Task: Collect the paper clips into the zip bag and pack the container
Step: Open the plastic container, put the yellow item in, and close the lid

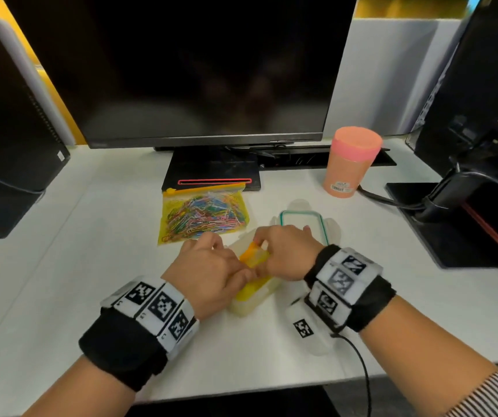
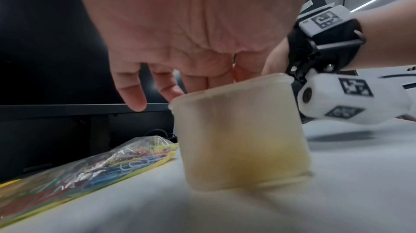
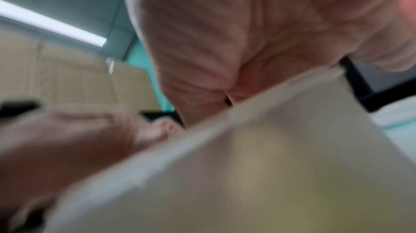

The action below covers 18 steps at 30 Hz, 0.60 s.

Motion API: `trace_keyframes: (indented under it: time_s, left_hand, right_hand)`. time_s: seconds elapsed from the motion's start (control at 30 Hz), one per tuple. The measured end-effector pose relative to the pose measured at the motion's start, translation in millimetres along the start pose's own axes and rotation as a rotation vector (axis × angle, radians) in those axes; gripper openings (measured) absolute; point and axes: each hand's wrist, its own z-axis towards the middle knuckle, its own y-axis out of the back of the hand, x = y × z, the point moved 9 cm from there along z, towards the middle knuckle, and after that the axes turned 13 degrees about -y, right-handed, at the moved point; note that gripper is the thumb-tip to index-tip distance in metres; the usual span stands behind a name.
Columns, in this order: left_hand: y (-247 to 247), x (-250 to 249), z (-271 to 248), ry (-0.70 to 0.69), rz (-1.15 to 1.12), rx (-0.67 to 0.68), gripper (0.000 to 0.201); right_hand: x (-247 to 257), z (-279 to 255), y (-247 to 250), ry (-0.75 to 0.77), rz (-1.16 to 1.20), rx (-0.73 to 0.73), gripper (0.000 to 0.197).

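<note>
A translucent container stands near the desk's front edge; its frosted wall fills the left wrist view and looks blurred in the right wrist view. A folded yellow packet sticks up out of it. My left hand reaches in from the left, its fingers pointing straight down, two of them behind the rim. My right hand curls over the packet's top from the right and pinches it. A yellow zip bag full of coloured paper clips lies flat behind the hands.
The container's green-rimmed lid lies just behind my right hand. A pink lidded cup stands at the back right. A monitor and its black base are behind the bag; another monitor stand is at right.
</note>
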Motion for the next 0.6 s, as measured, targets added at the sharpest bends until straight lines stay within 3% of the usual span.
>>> trace_keyframes:
  time_s: [0.07,0.13,0.2,0.27,0.33,0.4,0.5,0.6]
  left_hand:
    - [0,0,2,0.005,0.023,-0.02,0.072]
    - [1,0,2,0.016,0.034,-0.048,0.069]
    - [2,0,4,0.024,0.053,-0.05,0.073]
    - [-2,-1,6,0.031,0.068,-0.013,0.08]
    - [-8,1,8,0.053,0.028,0.049,0.087]
    - [-14,0,9,0.073,0.006,0.123,0.089]
    - [-21,0,8,0.113,0.036,0.243,0.082]
    - [-25,2,7,0.122,0.049,0.285,0.082]
  right_hand:
    - [-11,-4,21,0.099,0.482,0.002,0.027]
    - [-38,-8,49,0.129,0.649,-0.138,0.028]
    - [-62,-7,55,0.069,0.319,-0.207,0.027]
    - [-83,-1,31,-0.054,-0.136,-0.1,0.037]
    - [-93,3,12,-0.094,-0.334,-0.034,0.039]
    - [-82,2,12,-0.019,-0.445,-0.122,0.024]
    - [-68,-5,45,0.011,-0.469,-0.339,0.022]
    - [-76,-26,117,-0.01,0.033,-0.632,0.021]
